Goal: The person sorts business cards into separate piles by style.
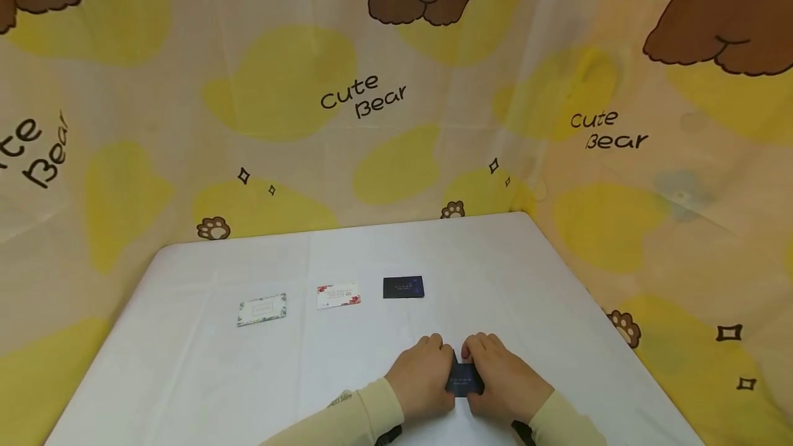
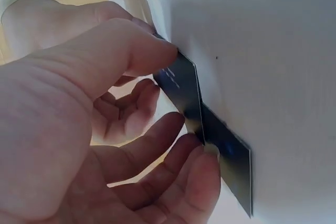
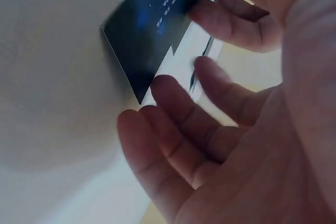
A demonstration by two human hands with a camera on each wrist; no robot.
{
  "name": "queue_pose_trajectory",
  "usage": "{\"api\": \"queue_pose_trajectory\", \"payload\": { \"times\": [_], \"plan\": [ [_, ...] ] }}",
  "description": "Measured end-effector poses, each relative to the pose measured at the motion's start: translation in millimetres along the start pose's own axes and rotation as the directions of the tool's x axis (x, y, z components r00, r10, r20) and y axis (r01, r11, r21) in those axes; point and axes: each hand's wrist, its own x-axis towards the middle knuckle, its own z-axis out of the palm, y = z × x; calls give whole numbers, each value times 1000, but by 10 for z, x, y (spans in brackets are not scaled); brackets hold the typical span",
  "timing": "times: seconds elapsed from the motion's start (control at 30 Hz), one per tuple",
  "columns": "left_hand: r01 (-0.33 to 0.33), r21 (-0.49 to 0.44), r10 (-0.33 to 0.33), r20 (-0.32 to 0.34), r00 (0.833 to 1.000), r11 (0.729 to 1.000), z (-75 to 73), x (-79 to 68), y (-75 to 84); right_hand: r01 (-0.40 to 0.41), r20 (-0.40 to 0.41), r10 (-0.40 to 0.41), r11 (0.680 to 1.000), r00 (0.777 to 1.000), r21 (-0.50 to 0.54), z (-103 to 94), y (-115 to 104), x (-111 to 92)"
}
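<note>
A dark navy business card point(image 1: 464, 384) with small pale print lies between my two hands near the table's front. My left hand point(image 1: 426, 377) grips it at its left end, thumb on the near side and fingertips along the far edge. My right hand point(image 1: 503, 378) holds the other end, with its thumb across the card point(image 3: 149, 24) in the right wrist view; the lower fingers there are loosely bent beside its edge. A second dark card point(image 2: 231, 166) juts out from behind the first in the left wrist view, right by the left fingertips.
On the white table point(image 1: 248, 377), a row lies farther back: a white card with a leafy border point(image 1: 262, 310), a white card with red flowers point(image 1: 338, 295) and a dark card point(image 1: 403, 287). A bear-print curtain point(image 1: 396, 122) hangs round the table's back and sides.
</note>
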Motion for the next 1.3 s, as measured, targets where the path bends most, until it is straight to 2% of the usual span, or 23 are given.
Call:
{"api": "queue_pose_trajectory", "payload": {
  "times": [0.27, 0.57, 0.7, 0.83, 0.97, 1.1, 1.2, 1.3],
  "plan": [
    [-41, -15, 41, 13, 999, 999, -33, -34, -21, -23, 40, 22, 999, 999, 32, -34, -54, -21],
    [-90, -6, 90, 37, 995, 996, -98, -16, -56, -48, 61, 48, 999, 997, 3, -78, -43, 31],
    [-108, 4, 107, 61, 992, 994, -118, -11, -73, -24, 61, 25, 999, 998, -28, -55, -33, 52],
    [-108, 0, 108, 69, 992, 994, -81, -14, -98, 14, 27, -12, 997, 1000, -80, -8, -39, 40],
    [-131, 30, 130, 28, 991, 991, -20, -2, -124, 27, -26, -31, 987, 999, -156, 7, -63, 19],
    [-149, 74, 150, -19, 988, 986, -21, 10, -192, 8, -66, -22, 980, 998, -201, -25, -115, 45],
    [-125, 93, 131, -60, 990, 988, -93, 35, -331, -11, -82, -7, 977, 997, -214, -64, -154, 163],
    [-74, 75, 82, -110, 990, 994, -199, 100, -568, -20, -99, 0, 980, 995, -200, -107, -186, 415]
  ]
}}
